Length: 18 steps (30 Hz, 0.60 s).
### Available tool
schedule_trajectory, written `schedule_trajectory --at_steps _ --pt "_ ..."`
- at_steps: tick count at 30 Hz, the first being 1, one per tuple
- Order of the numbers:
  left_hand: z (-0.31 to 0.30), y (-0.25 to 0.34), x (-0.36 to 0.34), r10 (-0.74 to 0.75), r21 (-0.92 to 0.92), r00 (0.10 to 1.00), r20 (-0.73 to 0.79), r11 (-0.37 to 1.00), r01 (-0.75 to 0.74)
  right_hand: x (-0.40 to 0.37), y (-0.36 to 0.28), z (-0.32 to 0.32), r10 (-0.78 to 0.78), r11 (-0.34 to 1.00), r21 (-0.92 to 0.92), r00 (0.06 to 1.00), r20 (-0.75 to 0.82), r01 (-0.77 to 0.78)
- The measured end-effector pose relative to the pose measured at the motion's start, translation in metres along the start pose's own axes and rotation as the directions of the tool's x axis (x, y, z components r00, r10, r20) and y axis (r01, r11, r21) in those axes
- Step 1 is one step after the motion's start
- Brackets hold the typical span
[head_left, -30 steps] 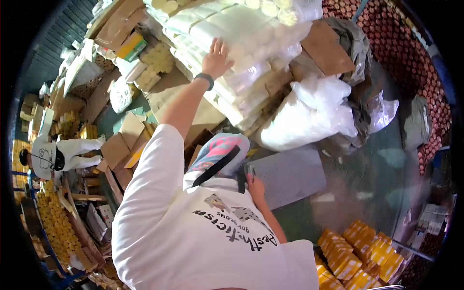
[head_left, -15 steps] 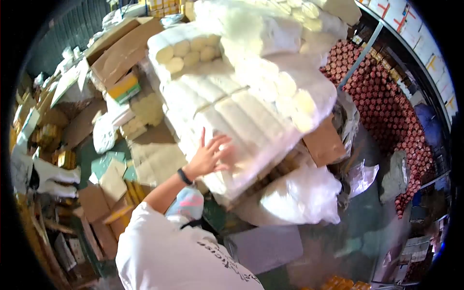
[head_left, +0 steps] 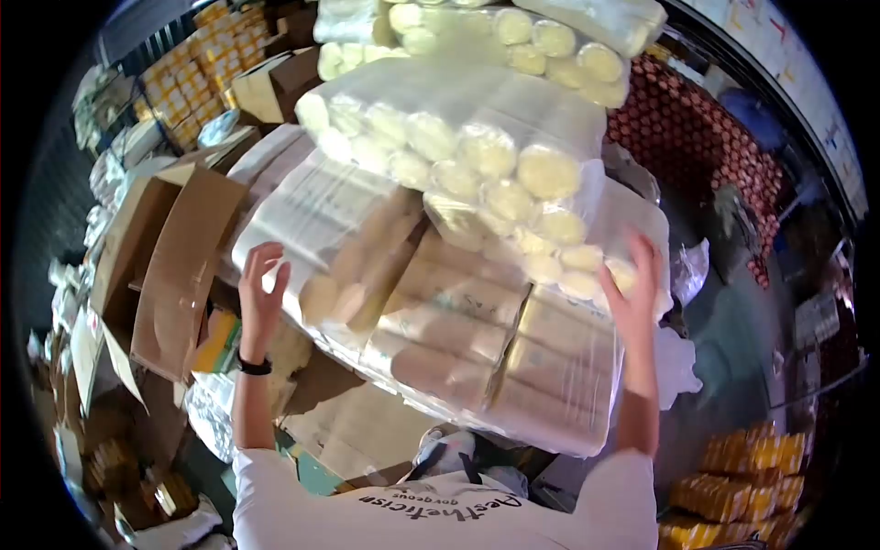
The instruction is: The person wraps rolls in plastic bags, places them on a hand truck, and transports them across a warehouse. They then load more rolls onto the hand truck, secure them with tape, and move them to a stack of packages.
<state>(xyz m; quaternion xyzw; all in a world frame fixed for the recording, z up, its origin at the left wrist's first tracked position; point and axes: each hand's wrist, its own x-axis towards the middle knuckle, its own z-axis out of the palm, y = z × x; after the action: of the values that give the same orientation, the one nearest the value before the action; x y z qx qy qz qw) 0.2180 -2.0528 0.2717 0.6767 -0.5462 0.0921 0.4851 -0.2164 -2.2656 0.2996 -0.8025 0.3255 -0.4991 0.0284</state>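
Note:
Both my hands are raised on either side of a stack of clear plastic-wrapped bundles. My left hand (head_left: 264, 291) is open, fingers curved and apart, near the left end of a pale bundle (head_left: 307, 215). At the right, my right hand (head_left: 637, 284) is open with fingers spread, overlapping the end of a large bundle of pale yellow rolls (head_left: 490, 151) in this view. That bundle lies tilted across the stack, round roll ends facing me. Below it, a layer of wrapped bundles (head_left: 449, 321) spans the space between my forearms.
Open cardboard boxes (head_left: 179, 266) stand at the left, with orange-and-white packs (head_left: 188, 78) piled behind. More wrapped rolls (head_left: 550, 41) sit farther back. A heap of dark red patterned goods (head_left: 692, 137) is at the back right. Yellow packs (head_left: 733, 486) are stacked at the lower right.
My view has turned and shifted over the stack. My left hand, earlier over the wrapped bundles, is now at their left side. My right hand has come into view at the right.

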Motion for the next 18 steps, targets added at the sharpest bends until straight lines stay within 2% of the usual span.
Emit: schedule_trajectory --at_steps 1,3,6,7,9,10,12,13,15,17,18 --pt "-0.003 -0.012 0.005 -0.025 -0.029 0.999 0.038 0.999 0.026 0.037 -0.017 0.017 -0.049 0.999 -0.012 0.998 -0.042 0.049" --pt "-0.004 -0.026 0.015 -0.033 -0.113 0.993 0.116 0.993 0.046 0.085 -0.001 0.052 -0.104 0.994 0.011 0.990 -0.094 0.106" --pt "0.007 -0.028 0.027 -0.088 -0.216 0.982 0.167 0.969 0.123 0.092 0.029 0.083 0.024 0.997 0.073 0.984 -0.176 -0.011" --pt "0.014 -0.029 0.031 -0.080 -0.234 0.982 0.169 0.965 0.119 0.087 0.035 0.089 0.119 0.982 0.162 0.983 -0.139 -0.096" --pt "0.028 -0.023 0.034 -0.223 -0.215 0.938 0.264 0.935 0.283 0.079 0.040 0.091 0.280 0.912 0.321 0.960 -0.030 -0.256" --pt "0.036 -0.016 0.035 -0.196 -0.266 0.935 0.294 0.923 0.277 0.080 0.020 0.086 0.278 0.914 0.324 0.959 -0.063 -0.243" --pt "0.047 -0.009 0.040 -0.132 -0.357 0.923 0.360 0.895 0.268 0.073 0.019 0.081 0.296 0.899 0.339 0.955 -0.007 -0.276" --pt "0.053 -0.014 0.044 -0.087 -0.369 0.937 0.339 0.904 0.217 0.072 0.015 0.076 0.300 0.894 0.343 0.954 0.019 -0.288" --pt "0.068 -0.024 0.054 -0.003 -0.398 0.960 0.279 0.910 0.119 0.074 0.011 0.069 0.112 0.964 0.245 0.994 -0.017 -0.105" --pt "0.071 -0.027 0.070 -0.074 -0.416 0.949 0.307 0.886 0.204 0.079 0.015 0.064 -0.132 0.984 0.115 0.989 -0.069 0.139" --pt "0.070 -0.026 0.076 -0.046 -0.399 0.952 0.301 0.901 0.170 0.081 0.010 0.056 -0.184 0.979 0.075 0.981 -0.055 0.188"
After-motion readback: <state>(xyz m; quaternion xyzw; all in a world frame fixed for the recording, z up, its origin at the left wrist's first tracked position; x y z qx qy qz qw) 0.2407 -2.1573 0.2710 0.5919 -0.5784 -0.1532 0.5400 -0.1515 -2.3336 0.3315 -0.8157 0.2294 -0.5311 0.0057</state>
